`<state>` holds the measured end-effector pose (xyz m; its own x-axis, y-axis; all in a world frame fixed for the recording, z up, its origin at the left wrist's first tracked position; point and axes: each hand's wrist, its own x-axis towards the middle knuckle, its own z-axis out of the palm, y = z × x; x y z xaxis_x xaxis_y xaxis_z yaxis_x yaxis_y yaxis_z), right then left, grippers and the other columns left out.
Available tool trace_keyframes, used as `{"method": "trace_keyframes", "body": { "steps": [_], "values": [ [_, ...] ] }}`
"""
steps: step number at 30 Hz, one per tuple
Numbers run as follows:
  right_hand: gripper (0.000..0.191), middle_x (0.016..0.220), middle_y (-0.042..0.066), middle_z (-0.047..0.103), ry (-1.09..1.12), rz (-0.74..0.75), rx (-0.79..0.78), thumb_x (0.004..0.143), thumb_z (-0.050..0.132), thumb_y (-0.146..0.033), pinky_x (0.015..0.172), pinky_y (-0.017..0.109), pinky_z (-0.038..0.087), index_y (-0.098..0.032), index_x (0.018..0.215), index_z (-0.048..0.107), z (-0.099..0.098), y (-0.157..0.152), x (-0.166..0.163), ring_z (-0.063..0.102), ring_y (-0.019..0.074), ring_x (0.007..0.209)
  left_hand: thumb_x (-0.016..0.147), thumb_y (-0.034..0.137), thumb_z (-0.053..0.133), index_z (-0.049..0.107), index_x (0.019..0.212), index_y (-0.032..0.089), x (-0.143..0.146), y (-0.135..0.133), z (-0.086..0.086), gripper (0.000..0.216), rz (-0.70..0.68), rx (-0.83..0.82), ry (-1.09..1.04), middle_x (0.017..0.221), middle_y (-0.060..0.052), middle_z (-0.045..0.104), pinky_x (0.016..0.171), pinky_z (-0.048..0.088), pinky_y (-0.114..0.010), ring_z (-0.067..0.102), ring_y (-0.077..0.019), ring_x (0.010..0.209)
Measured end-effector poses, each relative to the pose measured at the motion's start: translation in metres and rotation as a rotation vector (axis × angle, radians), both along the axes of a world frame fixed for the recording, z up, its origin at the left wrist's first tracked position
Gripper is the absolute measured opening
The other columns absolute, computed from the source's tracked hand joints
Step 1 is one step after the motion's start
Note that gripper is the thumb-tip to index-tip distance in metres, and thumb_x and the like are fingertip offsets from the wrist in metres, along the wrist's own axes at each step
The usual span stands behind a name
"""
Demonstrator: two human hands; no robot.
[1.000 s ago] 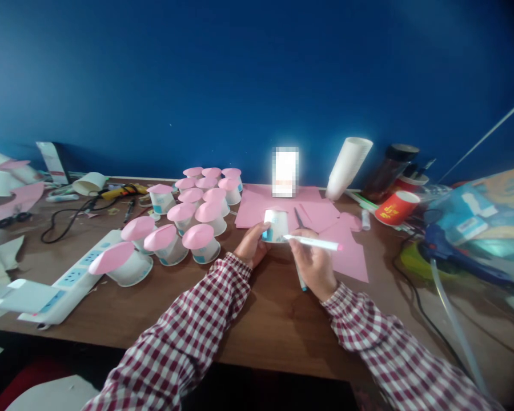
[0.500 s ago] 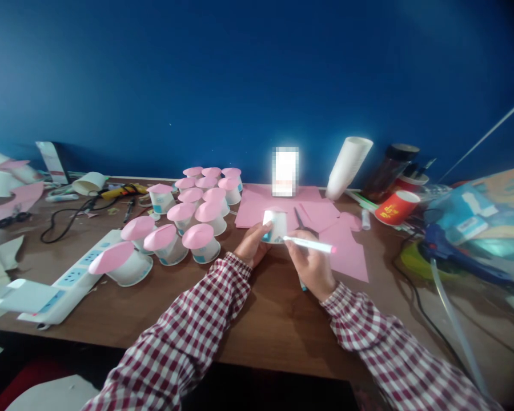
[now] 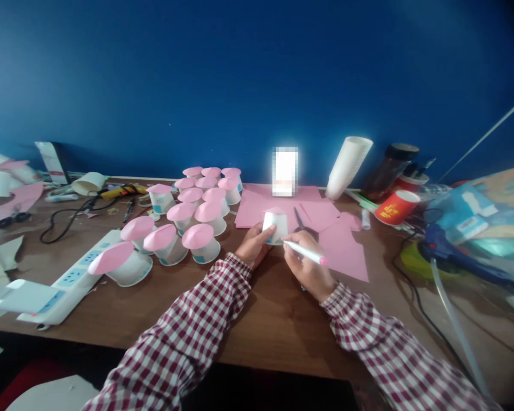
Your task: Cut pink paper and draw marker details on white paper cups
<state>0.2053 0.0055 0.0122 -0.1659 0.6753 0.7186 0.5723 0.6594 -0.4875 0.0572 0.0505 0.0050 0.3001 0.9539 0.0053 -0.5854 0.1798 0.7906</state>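
My left hand (image 3: 252, 245) grips a small white paper cup (image 3: 276, 225), held upside down just above the wooden desk. My right hand (image 3: 309, 273) is closed round a white marker (image 3: 305, 252) with a pink end, its tip touching the cup's side. Pink paper sheets (image 3: 346, 251) lie just behind and to the right of both hands, with scissors (image 3: 300, 221) on them. Both arms wear red and white checked sleeves.
Several upturned white cups with pink paper tops (image 3: 199, 235) crowd the desk's left middle. A white power strip (image 3: 68, 282) lies at front left. A stack of white cups (image 3: 346, 165), a red cup (image 3: 396, 206) and blue clutter (image 3: 466, 240) fill the right. Cables (image 3: 68, 220) trail at back left.
The marker has tilted downward and its pink end has swung in to the left; the right hand shifted slightly left toward the cup. The left hand has turned the cup a little.
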Motion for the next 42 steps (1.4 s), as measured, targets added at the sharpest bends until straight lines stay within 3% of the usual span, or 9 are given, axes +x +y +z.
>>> {"method": "trace_keyframes", "body": {
  "steps": [9,15,24,31,37,42],
  "values": [
    [0.010,0.081,0.006,0.070,0.022,-0.027,0.052,0.092,0.064,-0.030,0.069,0.034,0.057,-0.021,0.091,0.068,-0.0040,0.0020,0.0028,0.067,0.0191,0.074,0.069,0.035,0.084,0.066,0.093,0.010,0.0010,0.0024,-0.0035,0.039,0.017,0.007,0.008,0.078,-0.004,0.067,0.069,0.046,-0.025,0.061,-0.0130,0.070],
    [0.012,0.089,0.007,0.072,0.031,0.027,0.037,0.095,0.058,-0.026,0.078,0.039,0.058,-0.022,0.100,0.068,-0.0010,0.0021,0.0006,0.068,0.0212,0.082,0.070,0.036,0.083,0.067,0.094,0.010,0.0004,0.0024,-0.0039,0.039,0.009,0.001,0.004,0.080,-0.004,0.068,0.073,0.048,-0.026,0.064,-0.0142,0.074],
    [0.014,0.087,0.008,0.069,0.012,0.006,0.028,0.097,0.052,-0.026,0.079,0.039,0.057,-0.020,0.097,0.066,0.0001,0.0032,-0.0005,0.066,0.0213,0.084,0.071,0.035,0.082,0.067,0.093,0.009,0.0011,0.0008,-0.0011,0.037,-0.002,0.029,0.025,0.082,-0.006,0.069,0.074,0.049,-0.027,0.065,-0.0154,0.077],
    [0.015,0.089,0.007,0.073,0.080,-0.008,-0.001,0.094,0.061,-0.033,0.077,0.037,0.058,-0.021,0.097,0.069,-0.0034,0.0044,0.0031,0.069,0.0216,0.083,0.071,0.035,0.083,0.068,0.093,0.010,0.0004,0.0014,-0.0023,0.037,0.002,0.014,0.008,0.079,-0.004,0.068,0.071,0.049,-0.025,0.063,-0.0135,0.072],
    [0.020,0.088,0.007,0.072,0.259,-0.121,-0.100,0.095,0.057,-0.038,0.064,0.031,0.057,-0.020,0.092,0.067,-0.0001,0.0018,0.0038,0.069,0.0198,0.075,0.077,0.034,0.077,0.069,0.097,0.010,-0.0006,0.0018,-0.0032,0.032,0.009,-0.066,-0.023,0.088,-0.010,0.073,0.086,0.054,-0.034,0.069,-0.0222,0.090],
    [0.018,0.089,0.007,0.069,0.269,-0.117,-0.130,0.095,0.056,-0.037,0.062,0.029,0.055,-0.020,0.097,0.062,-0.0011,0.0014,0.0017,0.067,0.0190,0.077,0.080,0.034,0.074,0.069,0.097,0.009,-0.0011,0.0019,-0.0034,0.030,0.014,-0.074,-0.024,0.090,-0.012,0.074,0.088,0.056,-0.036,0.071,-0.0241,0.093]
  ]
}}
